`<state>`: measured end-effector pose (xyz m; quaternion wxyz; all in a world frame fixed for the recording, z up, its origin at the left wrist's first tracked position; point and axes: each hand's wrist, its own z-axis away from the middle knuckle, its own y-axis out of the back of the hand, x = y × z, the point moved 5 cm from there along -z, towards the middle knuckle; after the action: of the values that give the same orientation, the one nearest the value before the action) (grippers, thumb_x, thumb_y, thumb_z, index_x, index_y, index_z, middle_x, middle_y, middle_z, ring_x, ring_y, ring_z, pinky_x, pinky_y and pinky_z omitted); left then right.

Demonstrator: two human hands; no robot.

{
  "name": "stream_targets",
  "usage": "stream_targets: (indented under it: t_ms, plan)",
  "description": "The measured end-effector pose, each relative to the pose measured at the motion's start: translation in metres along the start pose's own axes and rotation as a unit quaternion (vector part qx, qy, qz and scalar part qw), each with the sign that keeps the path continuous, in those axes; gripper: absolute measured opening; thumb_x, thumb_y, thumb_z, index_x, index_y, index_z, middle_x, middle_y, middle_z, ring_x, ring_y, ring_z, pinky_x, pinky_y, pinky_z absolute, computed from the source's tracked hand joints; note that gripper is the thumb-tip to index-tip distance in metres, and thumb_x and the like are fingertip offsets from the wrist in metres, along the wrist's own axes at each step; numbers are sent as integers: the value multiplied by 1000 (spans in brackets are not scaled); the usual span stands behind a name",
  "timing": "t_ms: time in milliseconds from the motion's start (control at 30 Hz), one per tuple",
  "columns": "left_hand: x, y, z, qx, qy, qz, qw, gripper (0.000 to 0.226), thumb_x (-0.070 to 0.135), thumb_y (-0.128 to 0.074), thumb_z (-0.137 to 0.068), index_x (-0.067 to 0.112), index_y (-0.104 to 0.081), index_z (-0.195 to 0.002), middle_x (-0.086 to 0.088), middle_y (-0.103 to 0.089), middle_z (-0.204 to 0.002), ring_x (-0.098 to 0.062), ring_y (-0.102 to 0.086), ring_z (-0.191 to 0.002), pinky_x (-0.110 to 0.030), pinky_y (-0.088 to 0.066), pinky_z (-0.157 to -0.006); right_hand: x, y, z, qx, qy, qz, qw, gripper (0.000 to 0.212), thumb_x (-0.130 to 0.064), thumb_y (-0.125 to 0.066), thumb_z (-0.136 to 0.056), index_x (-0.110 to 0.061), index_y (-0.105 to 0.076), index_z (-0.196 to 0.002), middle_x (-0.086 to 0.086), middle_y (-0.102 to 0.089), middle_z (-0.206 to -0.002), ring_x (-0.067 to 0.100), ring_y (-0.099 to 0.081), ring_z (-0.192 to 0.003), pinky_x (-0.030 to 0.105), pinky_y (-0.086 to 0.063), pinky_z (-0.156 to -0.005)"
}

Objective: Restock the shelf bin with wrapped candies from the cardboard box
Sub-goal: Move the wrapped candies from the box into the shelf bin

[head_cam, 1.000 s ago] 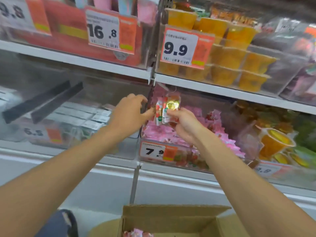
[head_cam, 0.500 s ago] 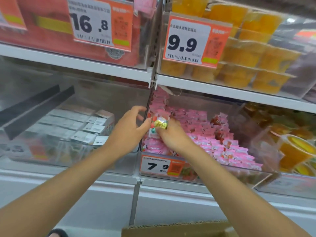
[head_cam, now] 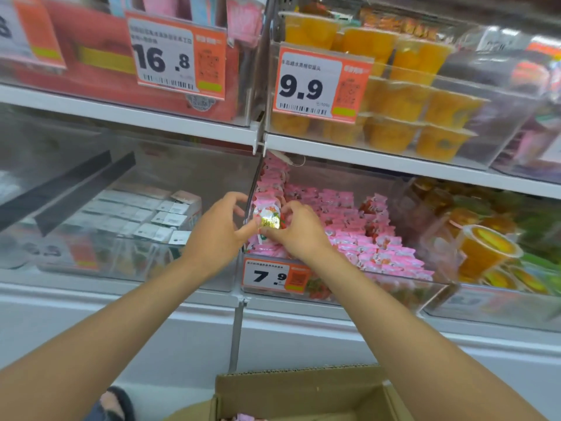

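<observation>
So the bundle of wrapped candies (head_cam: 267, 218) is right above the 7.9 price tag (head_cam: 270, 276), at the front-left corner of the shelf bin (head_cam: 394, 291), and both hands are on it. The left hand (head_cam: 217, 230) has its thumb pressed on the bundle's left side, with the other fingers (head_cam: 239, 198) curled in toward the top. The right hand (head_cam: 300, 233) has its fingers (head_cam: 287, 211) curled round the right side. Neither hand is anywhere near open, it's a tight pinch from both sides. My guess on why: slippery little packs like these would fan out if held from one side only, so squeezing from both keeps them as one block.

The spot makes sense too. Up and right of the tag, the pink candies (head_cam: 385, 247) already lie in fairly neat rows, and a stack stands on edge against the bin's left wall above the tag. So this corner looks like the gap to fill. The cardboard box (head_cam: 303, 393) sits open well below the tag with a bit of pink showing inside, so I'd say there's more to go.
</observation>
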<state>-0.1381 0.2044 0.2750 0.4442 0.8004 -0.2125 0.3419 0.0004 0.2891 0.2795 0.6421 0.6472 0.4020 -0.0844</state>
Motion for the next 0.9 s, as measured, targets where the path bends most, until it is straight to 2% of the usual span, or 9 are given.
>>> stream_targets:
  t_ms: [67,100,200,300,400,533,633,733,900]
  plan:
    - [0,1,13,11,1,-39,999,45,41,-67,-89,24,-51,-127,7,-56,-101,-10,-54,-78,-36,-51,-73,-2,1,6,-17,-37,-106,993,42,-25,-78,-82,-11,-49,-110,-1,-55,-88,7,-57,-53,21,-47,-47]
    - [0,2,20,21,3,-53,998,47,40,-68,-88,22,-52,-129,7,-55,-102,-10,-53,-81,-33,-49,-74,-4,2,9,-20,-50,-148,988,41,-20,-78,-83,-8,-49,-109,-1,-56,-80,8,-57,-50,24,-51,-49]
    - [4,2,35,47,6,-72,996,49,38,-70,-87,19,-52,-129,3,-58,-110,-14,-53,-98,-32,-46,-81,-7,2,10,-23,-49,-175,983,34,-14,-77,-83,-10,-51,-106,1,-59,-83,19,-64,-66,41,-59,-70]
    - [12,3,45,77,2,-107,991,46,35,-72,-86,17,-56,-125,-2,-60,-116,-23,-52,-110,-40,-46,-92,-11,8,18,-17,-19,-126,992,40,-10,-73,-85,-9,-58,-122,1,-59,-107,17,-58,-84,29,-52,-73]
    - [30,7,62,127,-21,-107,986,29,26,-72,-85,19,-58,-109,1,-59,-103,-22,-51,-100,-40,-46,-85,-7,23,40,39,12,-100,994,42,-7,-67,-86,-13,-59,-127,1,-53,-122,18,-59,-92,28,-51,-85]
    - [30,-17,102,41,17,-37,998,19,22,-68,-88,25,-53,-98,8,-53,-81,-12,-52,-72,-37,-45,-66,5,31,99,99,97,-106,985,22,-3,-58,-87,-14,-66,-105,-5,-54,-95,2,-47,-70,14,-38,-67]
    - [-3,-57,144,-59,96,-3,994,16,22,-69,-87,25,-56,-95,6,-57,-76,-16,-56,-70,-38,-47,-69,46,-2,141,31,82,-86,992,19,-4,-58,-87,-13,-66,-102,-9,-52,-89,-2,-46,-67,12,-36,-65]
    - [-47,-99,194,-153,172,0,973,15,18,-70,-87,20,-58,-96,1,-60,-78,-16,-56,-72,-32,-46,-72,118,-58,172,-102,5,-43,994,21,-7,-59,-87,-14,-66,-106,-5,-56,-97,4,-49,-72,21,-41,-73]
    - [-116,-148,274,-256,260,39,930,15,13,-71,-84,9,-59,-92,2,-58,-79,-16,-59,-79,-27,-48,-77,250,-156,236,-304,-160,13,939,34,-2,-60,-87,-11,-63,-120,8,-64,-122,22,-60,-113,32,-47,-98]
